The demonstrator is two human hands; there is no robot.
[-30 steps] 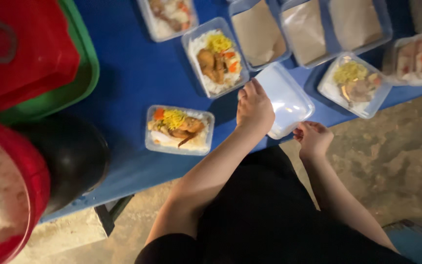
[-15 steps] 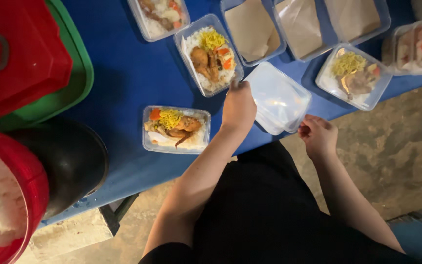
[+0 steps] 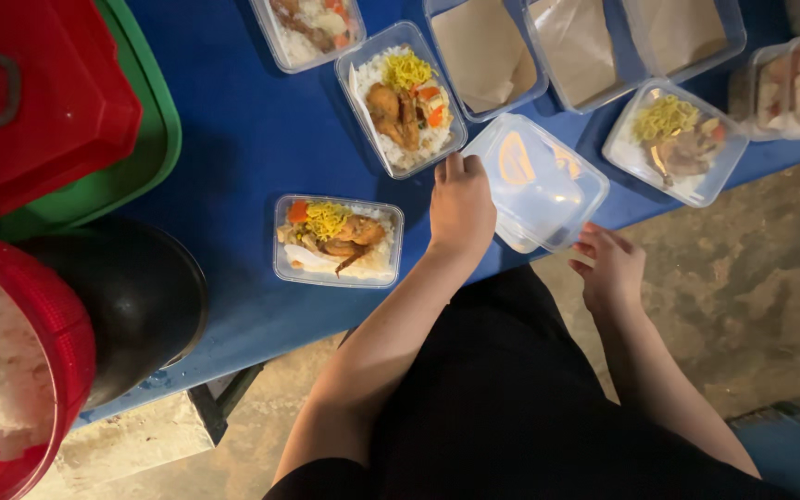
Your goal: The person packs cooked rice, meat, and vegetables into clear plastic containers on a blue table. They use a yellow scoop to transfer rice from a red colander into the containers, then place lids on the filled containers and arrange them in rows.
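Stack of clear lids (image 3: 539, 185) lying on the table (image 3: 233, 130) between two filled meal boxes (image 3: 402, 97) (image 3: 676, 141), left hand (image 3: 460, 208) touching its left edge, right hand (image 3: 611, 268) hovering just below it, third meal box (image 3: 337, 239) sitting left of the left hand.

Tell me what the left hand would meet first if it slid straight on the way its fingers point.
Probably the filled meal box: the left hand points up the blue table at its near corner, almost touching.

Deep blue table (image 3: 252, 130), clear plastic lid (image 3: 537, 183) with orange glints, clear meal box (image 3: 401, 97) — white rice, yellow noodles, golden-brown chicken, orange carrot — red tray (image 3: 39, 102) on green tray (image 3: 141, 157), red rice basket (image 3: 11, 370), black pot (image 3: 131, 296), tan paper liners (image 3: 479, 46).
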